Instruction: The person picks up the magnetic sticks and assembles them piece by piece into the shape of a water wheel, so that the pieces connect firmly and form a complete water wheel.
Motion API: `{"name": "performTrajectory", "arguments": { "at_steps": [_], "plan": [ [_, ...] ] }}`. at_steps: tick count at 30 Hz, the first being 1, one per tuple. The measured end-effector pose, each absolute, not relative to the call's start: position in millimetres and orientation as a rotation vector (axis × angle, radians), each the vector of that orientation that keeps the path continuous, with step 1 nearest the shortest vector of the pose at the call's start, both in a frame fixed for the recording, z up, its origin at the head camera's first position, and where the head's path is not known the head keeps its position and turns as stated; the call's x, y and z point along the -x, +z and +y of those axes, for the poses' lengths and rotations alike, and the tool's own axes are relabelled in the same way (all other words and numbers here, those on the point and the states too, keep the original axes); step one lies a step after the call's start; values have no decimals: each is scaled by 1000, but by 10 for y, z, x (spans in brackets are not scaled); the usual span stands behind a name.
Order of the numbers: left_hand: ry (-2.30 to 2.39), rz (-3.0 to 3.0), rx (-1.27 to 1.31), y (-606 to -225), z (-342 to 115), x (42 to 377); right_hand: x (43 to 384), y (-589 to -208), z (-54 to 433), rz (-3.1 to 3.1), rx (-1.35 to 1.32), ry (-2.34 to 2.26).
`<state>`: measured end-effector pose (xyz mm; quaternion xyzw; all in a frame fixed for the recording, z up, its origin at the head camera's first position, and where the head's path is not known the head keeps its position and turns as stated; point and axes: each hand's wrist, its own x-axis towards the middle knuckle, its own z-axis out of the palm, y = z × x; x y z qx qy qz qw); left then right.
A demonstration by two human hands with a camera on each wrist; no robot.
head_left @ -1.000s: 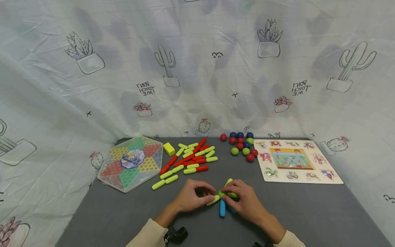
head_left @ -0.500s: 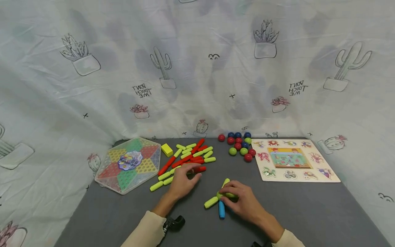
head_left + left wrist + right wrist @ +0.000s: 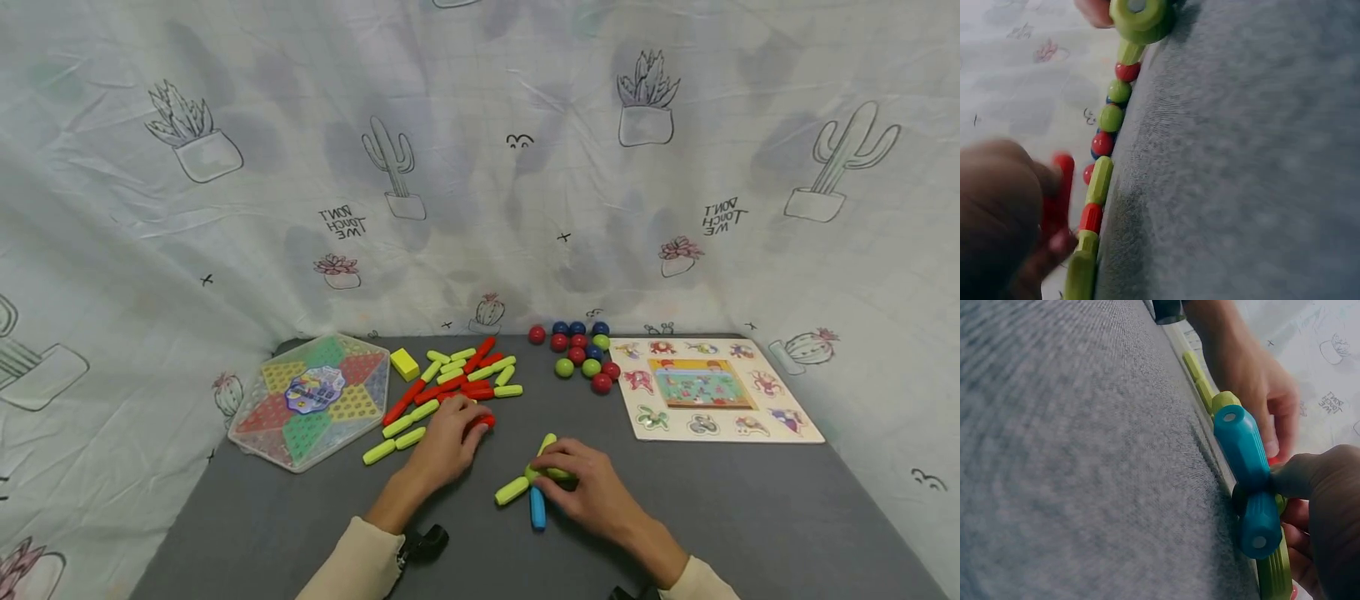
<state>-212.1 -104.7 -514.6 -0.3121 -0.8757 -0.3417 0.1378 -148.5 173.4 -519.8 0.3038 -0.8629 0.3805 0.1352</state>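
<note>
My left hand (image 3: 446, 437) grips a red building stick (image 3: 1060, 194) between thumb and fingers, at the near side of the stick pile. Part of that stick is covered by the fingers. At the middle front, my right hand (image 3: 592, 483) holds a star of sticks around a light green ball (image 3: 532, 473). From the ball, a yellow-green stick (image 3: 512, 492) points left and a blue stick (image 3: 537, 509) points toward me. The right wrist view shows a second blue stick (image 3: 1261, 525) and the thumb pressing near the joint. Pale round spots mark the sticks' ends.
Red and yellow-green sticks (image 3: 491, 368) lie in a loose pile, with a yellow block (image 3: 405, 364) behind. A hexagonal game box (image 3: 258, 433) is at left. Red, blue and green balls (image 3: 564, 367) cluster at back, beside a wooden picture puzzle board (image 3: 633, 408) on the grey table (image 3: 712, 517).
My left hand has let go of the yellow-green stick on the star, moved left and away to the pile, and taken hold of a red stick. The right hand stays at the star.
</note>
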Motion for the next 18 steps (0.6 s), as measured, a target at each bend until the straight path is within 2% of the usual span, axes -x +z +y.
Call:
{"name": "performTrajectory", "arguments": {
  "at_steps": [5,8,12,18],
  "plan": [
    [-1187,-2600,1201,-5054,-1004,2013,1506,-5211,1732,-2458,-899,1104],
    [-1269,-2634,1286,-5071,-958,1972,1515,-5213,1729,-2436,-913,1115],
    [-1369,-2612,1290,-5136,-924,1948,1516,-5206,1729,-2433,-930,1131],
    [-1541,-2602,1156,-5189,-910,1942,1538,-5198,1773,-2403,-864,1151]
  ]
}}
